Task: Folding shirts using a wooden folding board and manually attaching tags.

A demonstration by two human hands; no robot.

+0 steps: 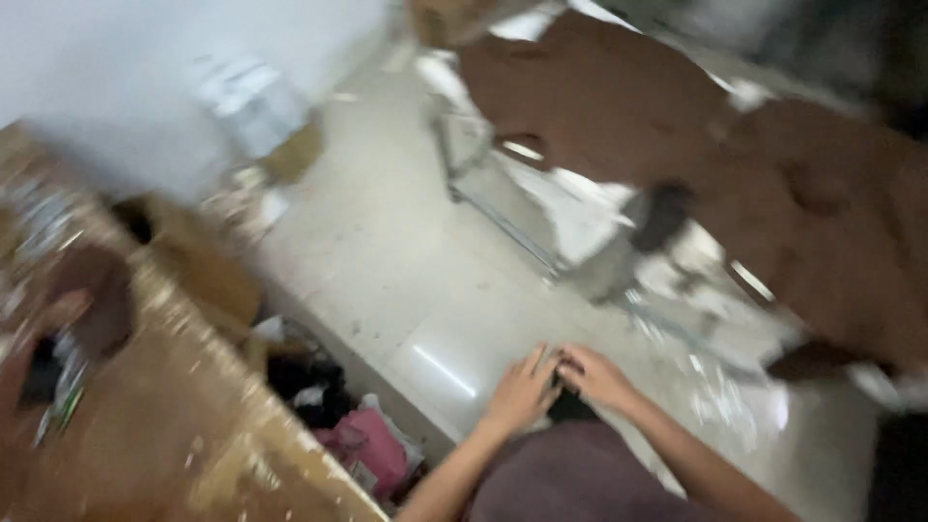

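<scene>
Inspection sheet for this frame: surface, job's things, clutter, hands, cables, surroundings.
Surface: pale floor, scuffed; frame blurred.
Job's things: dark cloth on the lap, under both hands.
Clutter: pink bag and dark items beside a brown cardboard box; brown cardboard sheets on a metal rack.
Hands: left hand and right hand touching, fingers spread; nothing seen gripped.
Cables: nothing seen.
Surroundings: white wall.

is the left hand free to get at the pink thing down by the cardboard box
Probably yes. The left hand rests against the right hand over the lap and seems to hold nothing. The pink thing lies low to its left, with nothing visibly between them, though the picture is blurred.
</scene>
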